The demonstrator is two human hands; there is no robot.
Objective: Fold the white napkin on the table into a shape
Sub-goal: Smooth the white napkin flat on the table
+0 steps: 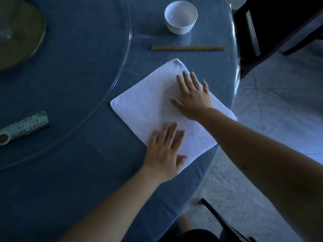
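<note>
A white napkin (146, 105) lies spread flat as a square, turned like a diamond, on the blue tablecloth near the table's right edge. My left hand (166, 151) rests palm down on its near corner, fingers apart and flat. My right hand (193, 96) presses palm down on the napkin's far right part, fingers spread. Neither hand grips the cloth; both lie flat on top of it.
A white bowl (180, 17) stands beyond the napkin, with wooden chopsticks (187, 48) lying between them. A glass turntable rim (122, 65) curves at the left, bearing a green packet (24, 127) and a dish (21, 32). Dark chairs (262, 32) stand off the table's right edge.
</note>
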